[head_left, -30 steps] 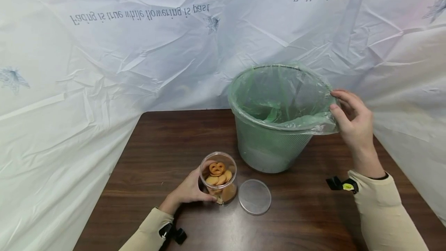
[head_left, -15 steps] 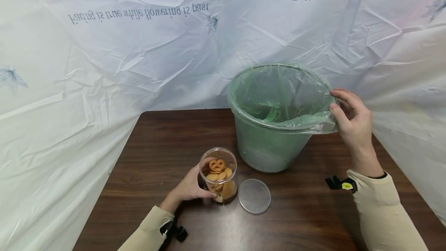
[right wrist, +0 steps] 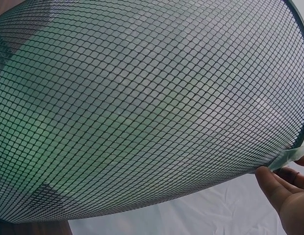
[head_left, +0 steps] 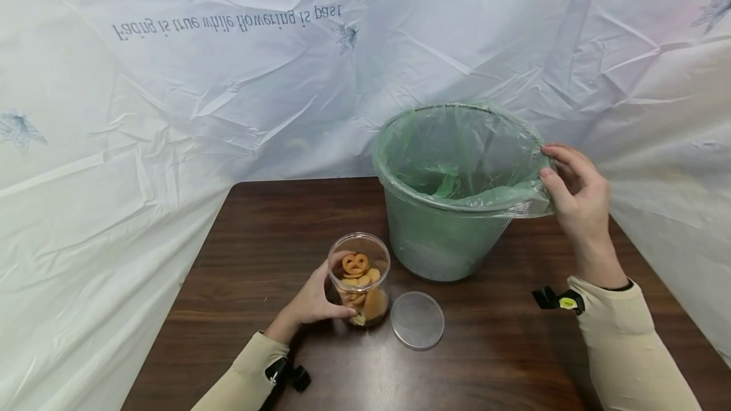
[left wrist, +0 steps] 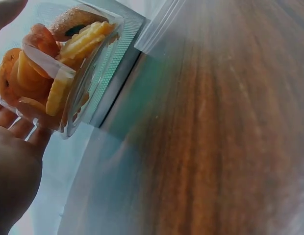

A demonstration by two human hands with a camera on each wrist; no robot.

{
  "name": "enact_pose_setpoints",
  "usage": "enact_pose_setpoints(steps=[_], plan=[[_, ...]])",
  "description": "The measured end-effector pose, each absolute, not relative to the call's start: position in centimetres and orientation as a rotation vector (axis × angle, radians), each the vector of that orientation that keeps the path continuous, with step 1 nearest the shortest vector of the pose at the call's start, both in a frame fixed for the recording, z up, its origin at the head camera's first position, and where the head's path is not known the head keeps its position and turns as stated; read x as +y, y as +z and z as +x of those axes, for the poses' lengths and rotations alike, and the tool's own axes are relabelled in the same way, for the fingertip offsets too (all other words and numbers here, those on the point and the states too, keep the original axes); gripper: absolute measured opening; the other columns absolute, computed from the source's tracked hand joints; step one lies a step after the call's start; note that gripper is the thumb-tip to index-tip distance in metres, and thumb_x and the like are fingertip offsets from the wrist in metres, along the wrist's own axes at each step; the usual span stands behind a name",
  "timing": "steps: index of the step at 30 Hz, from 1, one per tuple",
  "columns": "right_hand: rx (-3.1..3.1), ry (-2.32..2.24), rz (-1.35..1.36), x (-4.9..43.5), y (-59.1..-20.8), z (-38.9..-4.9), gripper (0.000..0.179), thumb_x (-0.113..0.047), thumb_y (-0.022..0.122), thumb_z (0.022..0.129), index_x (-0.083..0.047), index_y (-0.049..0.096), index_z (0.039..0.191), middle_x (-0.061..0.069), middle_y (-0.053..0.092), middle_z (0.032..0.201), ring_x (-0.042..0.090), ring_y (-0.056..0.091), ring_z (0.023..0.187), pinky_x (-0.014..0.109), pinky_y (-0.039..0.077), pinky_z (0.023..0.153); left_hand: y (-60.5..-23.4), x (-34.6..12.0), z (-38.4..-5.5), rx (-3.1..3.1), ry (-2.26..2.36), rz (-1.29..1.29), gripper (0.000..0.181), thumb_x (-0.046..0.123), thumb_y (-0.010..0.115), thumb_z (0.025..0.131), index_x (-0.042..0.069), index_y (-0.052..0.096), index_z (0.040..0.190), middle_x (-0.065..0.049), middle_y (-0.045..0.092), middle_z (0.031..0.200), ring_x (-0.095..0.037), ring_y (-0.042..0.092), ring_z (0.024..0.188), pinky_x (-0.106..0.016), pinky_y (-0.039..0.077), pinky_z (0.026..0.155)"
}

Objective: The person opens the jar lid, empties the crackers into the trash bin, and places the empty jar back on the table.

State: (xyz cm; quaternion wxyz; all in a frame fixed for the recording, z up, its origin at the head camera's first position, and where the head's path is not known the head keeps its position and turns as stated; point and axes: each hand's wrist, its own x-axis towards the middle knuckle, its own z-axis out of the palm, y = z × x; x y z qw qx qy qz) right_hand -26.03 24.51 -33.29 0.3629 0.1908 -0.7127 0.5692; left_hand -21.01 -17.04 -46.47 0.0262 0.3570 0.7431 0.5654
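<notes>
My left hand [head_left: 311,298] grips a clear plastic jar [head_left: 377,306] from its left side, thumb in front. The jar has no lid on and holds several biscuits, with a pretzel-shaped one [head_left: 355,264] on top. In the left wrist view the jar [left wrist: 68,98] hangs tilted, its base just over the table. At the upper right, my right hand [head_left: 584,202] pinches the edge of a thin green bin liner [head_left: 516,200] that lines a mesh wastebasket [head_left: 440,249]. The right wrist view has thumb and fingers on the liner at the basket's [right wrist: 157,107] rim.
A round clear lid [head_left: 417,321] lies flat on the dark wooden table [head_left: 285,221], between the jar and the wastebasket's front. White plastic sheeting [head_left: 274,94] with printed words hangs behind and along both sides of the table.
My left hand has lifted the jar slightly and moved it a little away from me. The right hand stays at the liner's edge, and the wastebasket and lid have not moved.
</notes>
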Motion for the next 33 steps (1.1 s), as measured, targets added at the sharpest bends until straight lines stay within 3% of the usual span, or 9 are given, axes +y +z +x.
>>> enact_pose_setpoints(steps=[12, 17, 24, 33], plan=[[-1.783, 1.528, 0.512, 25.0, -33.9, -26.5, 0.032, 0.004, 0.057, 0.082, 0.016, 0.055, 0.112, 0.017, 0.054, 0.116, 0.024, 0.05, 0.111, 0.021, 0.041, 0.094, -45.7, -17.0, -21.3, 2.175, 1.938, 1.099, 0.087, -0.008, 0.076, 0.061, -0.013, 0.027, 0.132, -0.032, 0.043, 0.123, -0.033, 0.047, 0.113, -0.025, 0.04, 0.097], [-1.764, 1.554, 0.524, 25.0, -34.1, -26.6, 0.032, 0.005, 0.057, 0.083, 0.016, 0.055, 0.113, 0.017, 0.053, 0.117, 0.024, 0.049, 0.112, 0.022, 0.041, 0.095, -46.5, -17.3, -22.0, 2.132, 2.011, 1.132, 0.088, -0.007, 0.074, 0.061, -0.01, 0.025, 0.135, -0.032, 0.045, 0.121, -0.029, 0.05, 0.112, -0.025, 0.041, 0.096], [-1.773, 1.536, 0.504, 25.1, -34.2, -26.7, 0.032, 0.005, 0.057, 0.082, 0.014, 0.057, 0.113, 0.017, 0.054, 0.116, 0.023, 0.052, 0.109, 0.021, 0.042, 0.093, -47.1, -17.8, -22.9, 2.214, 1.998, 1.16, 0.086, 0.01, 0.077, 0.066, -0.001, 0.029, 0.136, -0.024, 0.049, 0.122, -0.019, 0.05, 0.112, -0.024, 0.041, 0.096], [-1.846, 1.454, 0.486, 25.2, -34.0, -26.4, 0.032, 0.0, 0.058, 0.084, 0.01, 0.058, 0.115, 0.014, 0.055, 0.116, 0.022, 0.05, 0.112, 0.021, 0.041, 0.094, -46.4, -17.9, -23.3, 2.259, 1.984, 1.184, 0.085, 0.021, 0.076, 0.068, -0.001, 0.03, 0.136, -0.021, 0.049, 0.124, -0.018, 0.05, 0.114, -0.024, 0.04, 0.097]])
